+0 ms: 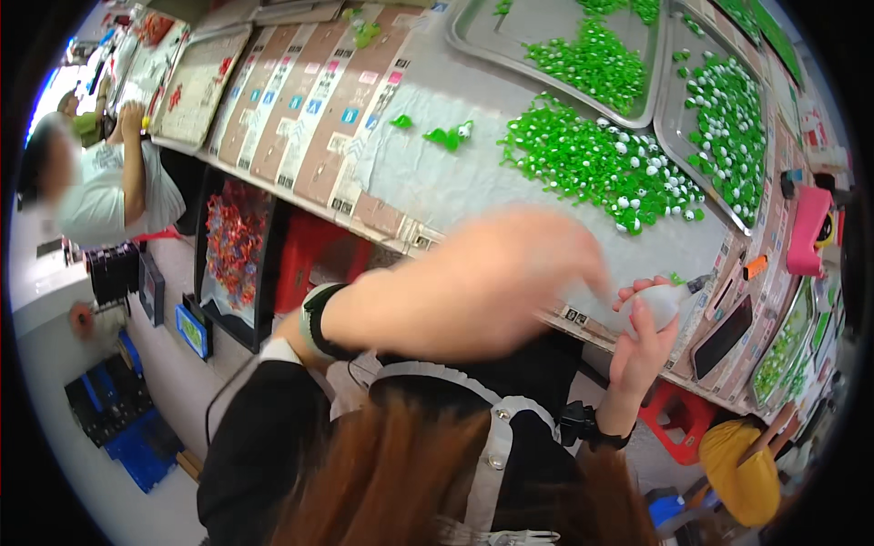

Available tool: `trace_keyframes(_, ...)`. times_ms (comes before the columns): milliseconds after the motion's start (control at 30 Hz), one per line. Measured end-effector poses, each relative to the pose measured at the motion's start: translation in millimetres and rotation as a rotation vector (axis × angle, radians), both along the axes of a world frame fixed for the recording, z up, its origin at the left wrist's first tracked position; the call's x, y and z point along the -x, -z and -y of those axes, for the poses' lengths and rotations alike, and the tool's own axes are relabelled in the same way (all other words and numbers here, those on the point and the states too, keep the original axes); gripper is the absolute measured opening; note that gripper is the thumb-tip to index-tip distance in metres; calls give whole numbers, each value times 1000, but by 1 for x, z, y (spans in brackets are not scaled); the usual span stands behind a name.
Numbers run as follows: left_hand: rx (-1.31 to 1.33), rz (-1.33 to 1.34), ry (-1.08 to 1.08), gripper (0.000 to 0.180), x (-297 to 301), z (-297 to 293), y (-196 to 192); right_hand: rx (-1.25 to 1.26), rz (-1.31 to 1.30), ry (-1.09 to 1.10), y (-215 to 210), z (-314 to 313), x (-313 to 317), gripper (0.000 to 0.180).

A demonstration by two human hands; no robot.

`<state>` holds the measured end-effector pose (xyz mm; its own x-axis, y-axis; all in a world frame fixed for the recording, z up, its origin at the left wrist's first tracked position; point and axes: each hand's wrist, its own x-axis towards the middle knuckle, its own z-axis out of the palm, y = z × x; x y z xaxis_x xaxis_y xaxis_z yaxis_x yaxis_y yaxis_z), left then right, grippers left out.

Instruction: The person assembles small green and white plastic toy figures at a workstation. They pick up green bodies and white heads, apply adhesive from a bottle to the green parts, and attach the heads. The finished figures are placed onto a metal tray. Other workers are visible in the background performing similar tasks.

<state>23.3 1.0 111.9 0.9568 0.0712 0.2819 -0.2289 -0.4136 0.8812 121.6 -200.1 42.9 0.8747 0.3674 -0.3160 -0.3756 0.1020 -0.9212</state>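
My right hand [645, 332] is closed around a small translucent white squeeze bottle [654, 308] with a dark narrow nozzle, above the table's near edge. A bit of green shows beside the nozzle, too small to make out. My left hand [537, 273] is in front of my chest, smeared by motion. Its fingers bend downward toward the bottle, but whether they hold anything is hidden. Beyond both hands, a heap of small green plastic pieces [569, 164], mixed with white balls with dark dots, lies on a pale sheet [446, 196]. Several loose green pieces [448, 138] sit farther left.
Two metal trays [492, 50] [669, 136] of green pieces stand at the back. On the right are a phone [722, 337], an orange object [755, 267] and a pink tape dispenser [808, 232]. A co-worker [118, 187] sits left, near a crate of red pieces [234, 241].
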Motion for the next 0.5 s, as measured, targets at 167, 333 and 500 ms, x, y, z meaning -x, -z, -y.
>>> trace_keyframes(167, -117, 345, 406, 22, -12, 58, -62, 9, 22, -33, -8, 3, 2, 35)
trace_keyframes(333, -214, 383, 363, 20, 0, 49, -68, -15, 30, -39, -5, -3, 5, 35)
trace_keyframes(500, -323, 411, 290, 19, 14, 35, -82, -31, -3, -32, -3, -2, 5, 34)
